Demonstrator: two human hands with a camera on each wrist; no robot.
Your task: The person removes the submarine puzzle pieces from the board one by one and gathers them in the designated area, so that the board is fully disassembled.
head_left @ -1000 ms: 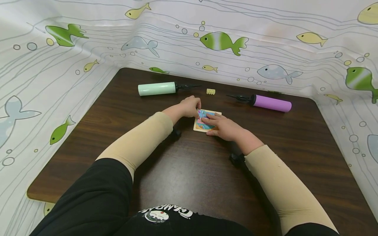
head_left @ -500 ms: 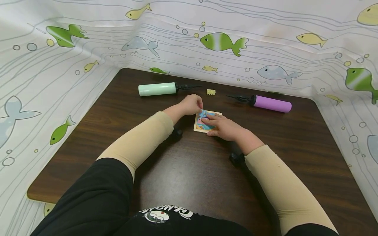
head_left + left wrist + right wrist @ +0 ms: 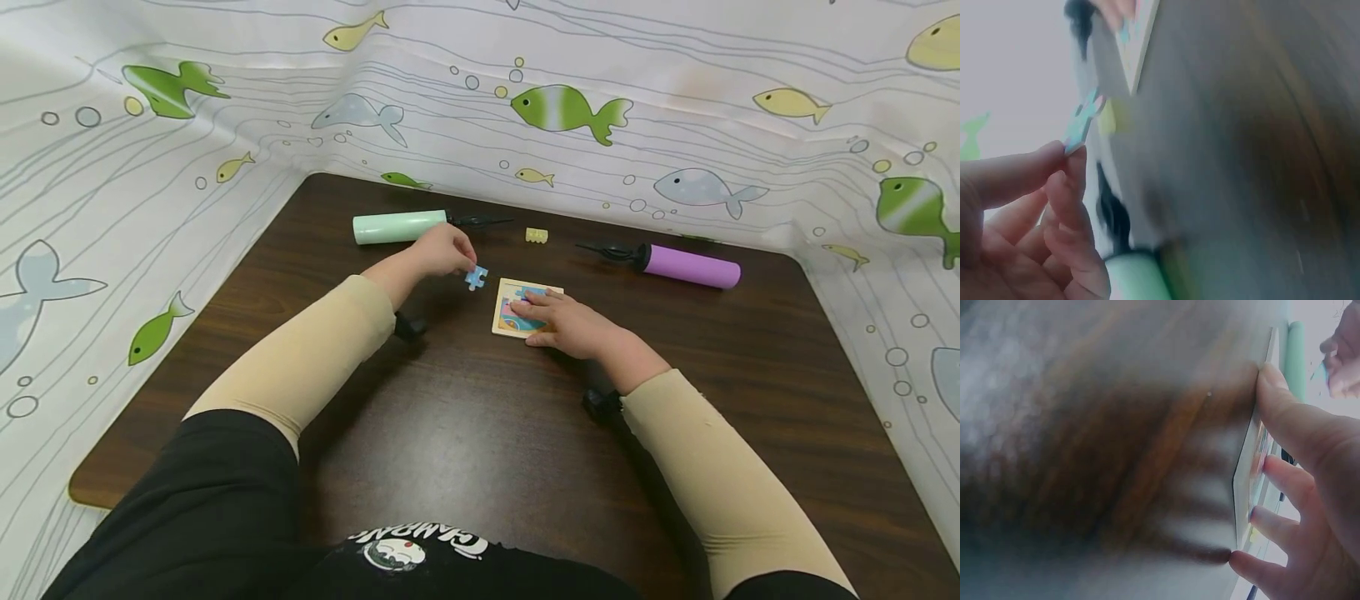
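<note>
Blue and knobbed, a puzzle piece hangs in the air to the left of the wooden puzzle board, apart from it. Bare pale wood shows in the board's upper left corner, while printed pieces lie elsewhere within its rim. I judge the puzzle part-filled, with at least 1 piece out; whether the work is filling or emptying it, I cannot tell, and the right hand hides too much for a count.

Left hand: thumb and fingertip pinch that 1 piece by its edge, the other fingers curled in. Right hand: fingers spread over the board's right part, thumb at the near edge, steadying it against the table, it seems.
</note>
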